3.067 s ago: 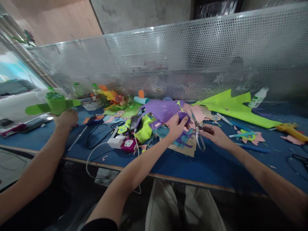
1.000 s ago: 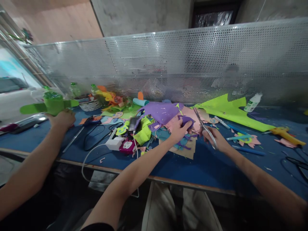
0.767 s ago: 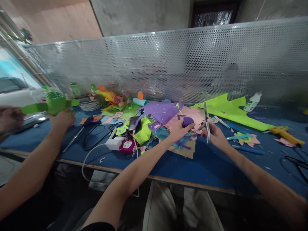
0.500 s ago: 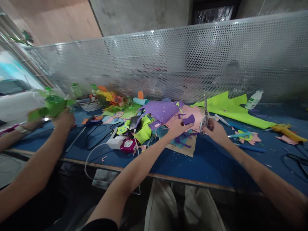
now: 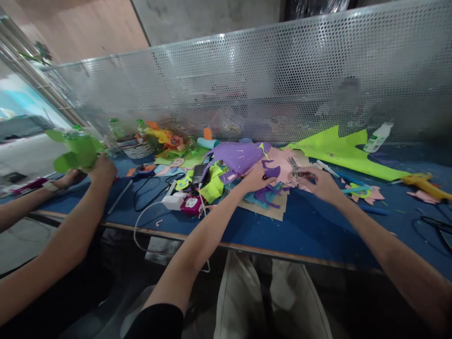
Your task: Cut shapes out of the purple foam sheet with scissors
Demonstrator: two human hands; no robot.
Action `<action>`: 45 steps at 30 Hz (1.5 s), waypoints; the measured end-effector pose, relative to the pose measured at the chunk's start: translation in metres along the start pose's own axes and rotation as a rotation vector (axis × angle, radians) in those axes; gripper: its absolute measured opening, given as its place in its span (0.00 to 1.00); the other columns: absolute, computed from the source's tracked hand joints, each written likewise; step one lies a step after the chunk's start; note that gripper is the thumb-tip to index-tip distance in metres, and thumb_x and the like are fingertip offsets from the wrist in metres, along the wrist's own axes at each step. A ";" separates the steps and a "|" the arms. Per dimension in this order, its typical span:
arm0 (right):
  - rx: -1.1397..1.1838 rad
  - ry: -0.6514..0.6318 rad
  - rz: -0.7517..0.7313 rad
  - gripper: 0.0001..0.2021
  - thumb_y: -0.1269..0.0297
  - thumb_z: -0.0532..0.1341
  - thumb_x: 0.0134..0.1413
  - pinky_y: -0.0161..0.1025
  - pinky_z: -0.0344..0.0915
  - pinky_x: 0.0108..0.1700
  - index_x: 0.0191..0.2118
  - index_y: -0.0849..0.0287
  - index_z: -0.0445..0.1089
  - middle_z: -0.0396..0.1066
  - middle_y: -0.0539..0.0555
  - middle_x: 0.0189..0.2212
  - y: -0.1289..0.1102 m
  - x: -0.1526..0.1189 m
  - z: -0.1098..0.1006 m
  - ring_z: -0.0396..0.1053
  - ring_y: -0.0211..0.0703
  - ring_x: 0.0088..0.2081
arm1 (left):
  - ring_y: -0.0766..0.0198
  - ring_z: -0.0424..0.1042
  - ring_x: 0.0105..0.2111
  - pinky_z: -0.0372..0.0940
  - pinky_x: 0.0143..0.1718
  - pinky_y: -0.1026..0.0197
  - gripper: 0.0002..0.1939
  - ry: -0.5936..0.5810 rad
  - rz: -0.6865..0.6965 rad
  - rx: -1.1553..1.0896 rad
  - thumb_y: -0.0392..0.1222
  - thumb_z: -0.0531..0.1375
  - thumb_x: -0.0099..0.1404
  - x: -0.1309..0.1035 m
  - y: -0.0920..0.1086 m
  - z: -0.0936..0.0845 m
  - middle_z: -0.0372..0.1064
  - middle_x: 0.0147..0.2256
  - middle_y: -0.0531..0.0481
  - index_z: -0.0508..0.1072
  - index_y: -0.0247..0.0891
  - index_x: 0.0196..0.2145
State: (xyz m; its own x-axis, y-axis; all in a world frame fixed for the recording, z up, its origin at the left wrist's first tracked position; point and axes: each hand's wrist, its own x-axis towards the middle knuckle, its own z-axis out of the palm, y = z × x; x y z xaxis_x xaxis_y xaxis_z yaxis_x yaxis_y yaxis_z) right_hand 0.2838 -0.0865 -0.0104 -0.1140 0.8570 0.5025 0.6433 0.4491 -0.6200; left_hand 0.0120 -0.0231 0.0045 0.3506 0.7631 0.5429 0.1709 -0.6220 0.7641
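My left hand (image 5: 254, 181) pinches a small purple foam piece (image 5: 273, 172) above the scrap pile in the middle of the table. Just to its right, my right hand (image 5: 317, 182) has its fingers closed at the handles of metal scissors (image 5: 293, 165), which point up and left over pink sheet material (image 5: 279, 157). The scissors lie beside the purple piece; whether the blades touch it, I cannot tell. Behind my left hand spreads a larger purple sheet (image 5: 235, 156). Under both hands are purple and blue offcuts on a brown sheet (image 5: 277, 213).
A bright green sheet (image 5: 348, 153), white bottle (image 5: 378, 137) and yellow glue gun (image 5: 425, 183) are at right. A magenta box (image 5: 191, 205) and white adapter (image 5: 173, 201) with cables sit left. Further left, another person's hands hold a green bottle (image 5: 82, 149). A perforated metal panel (image 5: 197, 89) stands behind.
The scissors have tipped from upright to a low, left-leaning angle. My left hand still holds the purple piece. The other person's green bottle has turned, and the view has shifted slightly.
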 end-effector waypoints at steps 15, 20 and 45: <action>-0.374 -0.225 -0.385 0.11 0.67 0.57 0.63 0.49 0.62 0.53 0.44 0.57 0.76 0.79 0.62 0.42 -0.019 0.049 0.023 0.72 0.56 0.47 | 0.64 0.59 0.22 0.54 0.30 0.60 0.27 -0.376 0.176 0.167 0.58 0.70 0.59 0.003 -0.008 0.009 0.61 0.19 0.52 0.65 0.39 0.16; -0.330 -0.128 -0.227 0.10 0.67 0.60 0.60 0.46 0.64 0.46 0.46 0.60 0.72 0.77 0.64 0.40 -0.013 0.038 0.026 0.73 0.56 0.42 | 0.56 0.72 0.34 0.63 0.40 0.57 0.14 -0.351 0.234 0.203 0.54 0.64 0.67 0.003 -0.010 0.010 0.77 0.36 0.45 0.80 0.40 0.40; -0.244 -0.032 -0.259 0.09 0.59 0.59 0.62 0.44 0.62 0.45 0.37 0.53 0.76 0.79 0.55 0.34 -0.018 0.037 0.029 0.73 0.51 0.37 | 0.49 0.73 0.56 0.66 0.56 0.47 0.33 -0.434 0.250 0.449 0.46 0.43 0.78 -0.007 -0.007 0.017 0.71 0.58 0.36 0.37 0.38 0.76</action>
State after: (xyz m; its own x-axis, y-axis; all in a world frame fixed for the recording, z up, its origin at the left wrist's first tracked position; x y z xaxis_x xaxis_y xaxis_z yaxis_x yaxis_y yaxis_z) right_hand 0.2462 -0.0555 0.0017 -0.3181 0.7320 0.6025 0.7514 0.5821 -0.3105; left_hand 0.0237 -0.0269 -0.0101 0.7518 0.5052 0.4238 0.3697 -0.8551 0.3635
